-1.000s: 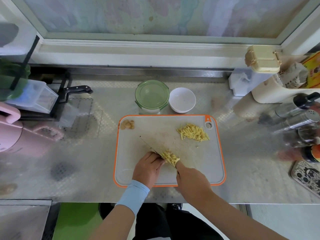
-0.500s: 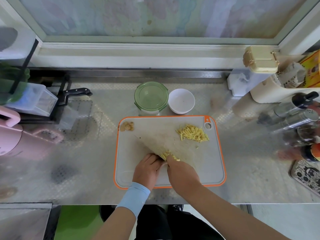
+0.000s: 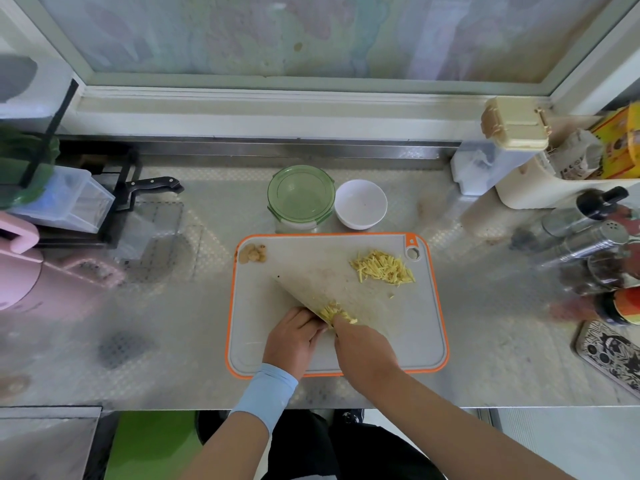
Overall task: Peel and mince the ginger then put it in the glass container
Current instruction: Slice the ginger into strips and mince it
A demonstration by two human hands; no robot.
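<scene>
On the grey, orange-rimmed cutting board [image 3: 408,327] my right hand [image 3: 363,351] grips the knife [image 3: 301,289], its wide blade tilted and pointing up-left. A small heap of chopped ginger [image 3: 336,311] lies against the blade by my fingers. My left hand [image 3: 292,337] sits just left of the blade, its fingers curled down on the ginger there; the fingertips are partly hidden. A pile of ginger strips [image 3: 382,266] lies at the board's upper right, and peel scraps [image 3: 252,253] at its upper left. The glass container [image 3: 300,197], with its green lid on, stands behind the board.
A white bowl [image 3: 360,202] stands right of the container. A black-handled knife [image 3: 152,185] rests in a rack at the left, near a pink appliance [image 3: 17,258]. Shakers and bottles [image 3: 588,244] and a phone [image 3: 613,355] crowd the right side of the steel counter.
My right hand has moved left toward the left hand, and the blade has tipped from upright to a flatter angle with chopped ginger against it. The left hand stayed put.
</scene>
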